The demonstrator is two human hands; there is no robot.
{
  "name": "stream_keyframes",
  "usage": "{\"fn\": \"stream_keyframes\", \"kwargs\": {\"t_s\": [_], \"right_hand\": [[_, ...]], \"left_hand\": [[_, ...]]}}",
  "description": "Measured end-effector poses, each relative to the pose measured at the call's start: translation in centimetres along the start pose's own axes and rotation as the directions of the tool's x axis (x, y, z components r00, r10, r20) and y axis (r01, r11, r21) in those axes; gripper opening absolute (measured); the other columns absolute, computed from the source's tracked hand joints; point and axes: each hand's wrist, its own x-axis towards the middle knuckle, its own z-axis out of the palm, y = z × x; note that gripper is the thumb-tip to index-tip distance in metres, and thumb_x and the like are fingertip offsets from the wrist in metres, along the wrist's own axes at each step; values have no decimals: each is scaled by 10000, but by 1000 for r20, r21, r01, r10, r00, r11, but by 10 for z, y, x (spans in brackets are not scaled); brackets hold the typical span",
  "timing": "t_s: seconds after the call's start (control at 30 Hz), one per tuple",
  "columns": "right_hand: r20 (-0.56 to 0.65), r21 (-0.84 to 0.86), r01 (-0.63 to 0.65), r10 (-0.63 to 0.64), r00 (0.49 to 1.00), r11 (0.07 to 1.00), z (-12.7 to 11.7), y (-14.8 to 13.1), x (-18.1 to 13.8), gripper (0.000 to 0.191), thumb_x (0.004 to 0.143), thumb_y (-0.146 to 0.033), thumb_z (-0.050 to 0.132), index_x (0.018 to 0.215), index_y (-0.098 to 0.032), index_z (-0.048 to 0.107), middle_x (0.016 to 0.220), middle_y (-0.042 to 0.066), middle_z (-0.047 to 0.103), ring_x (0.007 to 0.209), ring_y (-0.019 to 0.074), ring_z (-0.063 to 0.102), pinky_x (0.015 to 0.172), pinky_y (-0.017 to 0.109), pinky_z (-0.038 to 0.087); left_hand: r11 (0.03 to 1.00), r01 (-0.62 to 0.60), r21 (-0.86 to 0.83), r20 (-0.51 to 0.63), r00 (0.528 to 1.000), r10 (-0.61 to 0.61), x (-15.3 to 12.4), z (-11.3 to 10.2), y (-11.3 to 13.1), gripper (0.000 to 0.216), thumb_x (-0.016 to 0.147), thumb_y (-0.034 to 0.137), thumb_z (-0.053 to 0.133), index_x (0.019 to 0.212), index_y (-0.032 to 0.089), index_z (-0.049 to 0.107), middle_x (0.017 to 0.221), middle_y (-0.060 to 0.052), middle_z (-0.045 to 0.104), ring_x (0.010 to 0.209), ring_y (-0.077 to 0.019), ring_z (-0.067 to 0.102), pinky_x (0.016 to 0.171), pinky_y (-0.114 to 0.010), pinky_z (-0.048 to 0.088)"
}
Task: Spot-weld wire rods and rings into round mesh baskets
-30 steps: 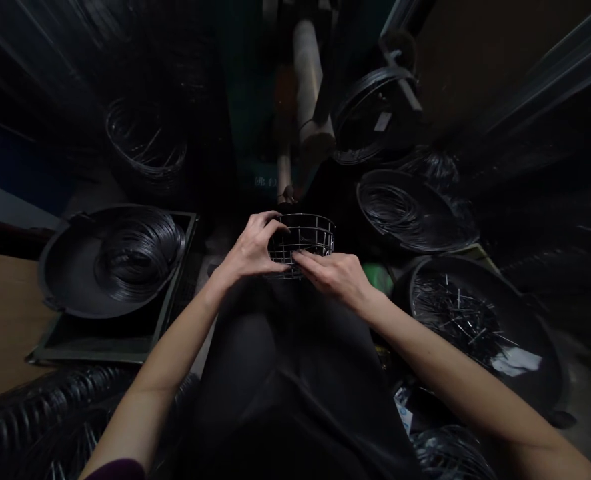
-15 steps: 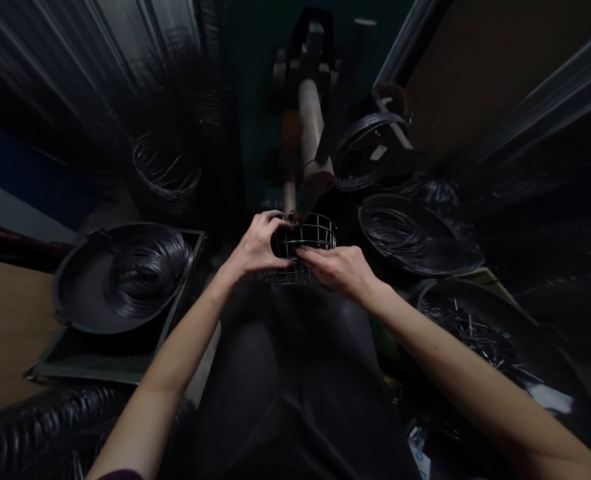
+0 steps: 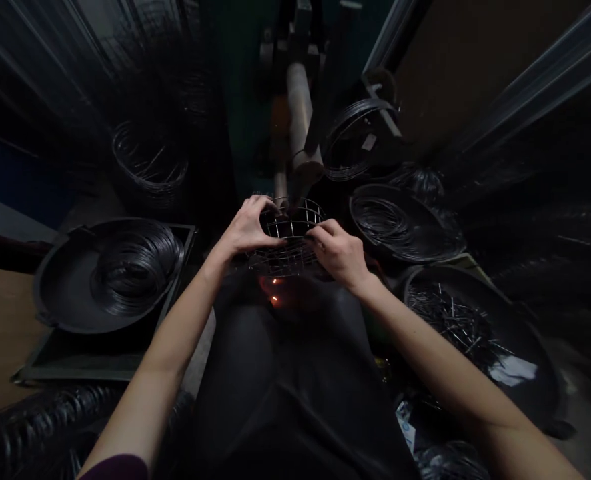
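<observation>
A small round wire basket sits in front of me over my dark lap, tilted so its open top faces away. My left hand grips its left rim with curled fingers. My right hand holds its right side, fingers closed on the wires. An orange glow with small sparks shows just under the basket, between my hands.
A dark pan with a coil of wire lies on a tray at the left. Dishes of coiled wire and short cut wire pieces stand at the right. A machine with a pale roller rises straight ahead. Wire coils lie at lower left.
The basket has tipped and shifted slightly left in my hands. My right hand moved from its front to its right side. An orange glow with sparks has appeared beneath it.
</observation>
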Motion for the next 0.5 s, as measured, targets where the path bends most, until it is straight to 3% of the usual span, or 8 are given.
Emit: {"fn": "stream_keyframes", "kwargs": {"t_s": [0.27,0.5], "right_hand": [[16,106,-87,86,996,991,4,8,24,212,928,-380,576,976,-210,694,959,52,654,737,159,567,556,258,300],[-18,213,-171,179,984,962,8,14,47,203,914,-344,575,1002,-193,677,975,85,625,820,201,579,686,300,429]], "left_hand": [[1000,-11,8,-13,1000,11,20,-4,-10,620,530,407,891,1004,161,575,1126,-97,601,1076,-301,579,976,-450,476],[993,32,-117,12,999,-31,47,-8,-18,761,487,401,907,1110,158,544,1103,-88,619,1080,-318,594,994,-473,473]]}}
